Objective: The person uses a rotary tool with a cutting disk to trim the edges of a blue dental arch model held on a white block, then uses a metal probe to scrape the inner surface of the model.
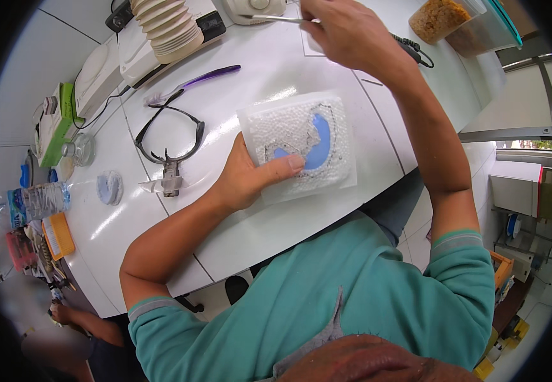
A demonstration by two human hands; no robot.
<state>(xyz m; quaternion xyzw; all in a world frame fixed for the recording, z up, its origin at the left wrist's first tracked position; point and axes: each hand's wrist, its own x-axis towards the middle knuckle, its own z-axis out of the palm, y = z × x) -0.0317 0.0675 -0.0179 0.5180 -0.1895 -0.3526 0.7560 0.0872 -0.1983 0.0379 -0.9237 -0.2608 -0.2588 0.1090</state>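
Note:
My left hand (250, 173) grips a clear square plastic tray (350, 167) by its near left side, thumb over the top. White beads (288, 124) fill the tray, and a curved blue piece (320, 141) lies embedded in them. Another bit of blue (280, 153) shows beside my thumb, which partly covers it. Dark lines or marks run around the blue areas. Up at the far edge, my right hand (346, 32) is closed on a thin metal hand tool (276, 18). Its tip points left, near a round white device (260, 6); its exact kind is unclear.
Black-framed glasses (202, 134) and a purple toothbrush (209, 77) lie left of the tray. Farther left are a small white-and-blue mould (109, 188) and a glass jar (83, 150). A ribbed hose (167, 28) stands behind; a granule-filled container (438, 22) sits far right. Another person (97, 325) is lower left.

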